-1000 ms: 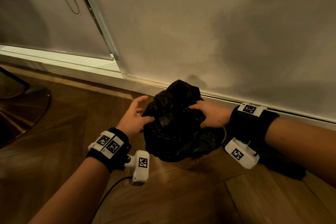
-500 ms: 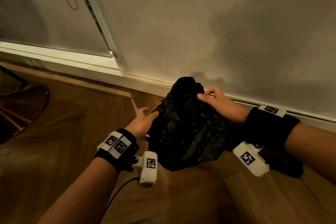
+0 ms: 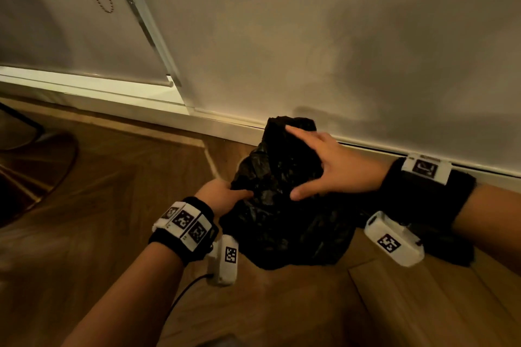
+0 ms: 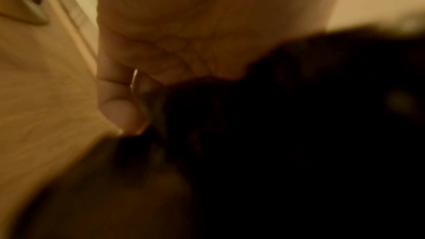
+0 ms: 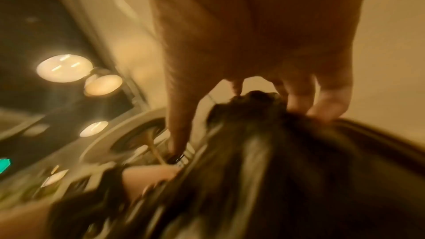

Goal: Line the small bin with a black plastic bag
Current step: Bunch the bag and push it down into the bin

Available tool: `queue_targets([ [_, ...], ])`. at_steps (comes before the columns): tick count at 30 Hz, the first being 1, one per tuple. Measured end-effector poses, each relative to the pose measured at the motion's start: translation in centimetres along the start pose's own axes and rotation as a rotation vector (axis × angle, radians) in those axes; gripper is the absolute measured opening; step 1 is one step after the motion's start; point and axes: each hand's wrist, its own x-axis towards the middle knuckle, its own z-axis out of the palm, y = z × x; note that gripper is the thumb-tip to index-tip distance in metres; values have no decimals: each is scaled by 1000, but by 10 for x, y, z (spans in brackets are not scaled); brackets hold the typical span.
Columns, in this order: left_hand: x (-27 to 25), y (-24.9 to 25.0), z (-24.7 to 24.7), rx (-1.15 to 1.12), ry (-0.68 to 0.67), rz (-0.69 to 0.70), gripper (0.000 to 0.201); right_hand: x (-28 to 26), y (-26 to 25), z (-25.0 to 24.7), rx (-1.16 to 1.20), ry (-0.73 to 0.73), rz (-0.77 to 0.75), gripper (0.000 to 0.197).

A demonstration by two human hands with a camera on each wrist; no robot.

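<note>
Black plastic bag [image 3: 284,205] heaped crumpled on the floor, bin itself hidden; left hand [image 3: 222,196] pinches its near edge, right hand [image 3: 332,166] fingers spread over the top — lining looks underway, mouth not yet seated.

No readable text, labels or numbers anywhere.

Bin itself not visible; black plastic bag [image 3: 284,205] covers whatever stands beneath. Left hand [image 3: 218,196] fingertips buried in bag folds, grip unclear. Both wrist views smeared by blur; bag detail lost. Dark shape [image 3: 451,245] behind right forearm unidentifiable. Head view's left edge cuts off a dark round base [image 3: 36,172].
</note>
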Motion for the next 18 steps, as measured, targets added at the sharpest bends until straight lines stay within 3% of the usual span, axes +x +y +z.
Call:
queue_targets([
  [3,3,-2,-3,189,129,18,43,-18,-9,23,-415,-116,12,126],
  [4,3,-2,-5,228,168,14,42,-19,-5,35,-511,-165,-4,119],
  [6,2,0,-10,203,214,35,39,-13,7,52,-644,-222,-18,83],
  [8,4,2,-15,-19,253,120,30,1,14,47,-684,-147,-30,45],
  [10,4,4,-21,-367,289,180,32,19,15,33,-650,-33,-27,29],
  [13,2,13,-29,-763,364,228,58,39,14,10,-601,244,-46,24],
  [15,2,18,-28,-800,432,261,74,43,18,9,-588,397,-64,24],
  [16,1,18,-27,-742,458,270,79,42,22,12,-591,405,-83,26],
  [18,3,10,-19,-487,467,237,78,39,34,23,-678,221,-89,32],
])
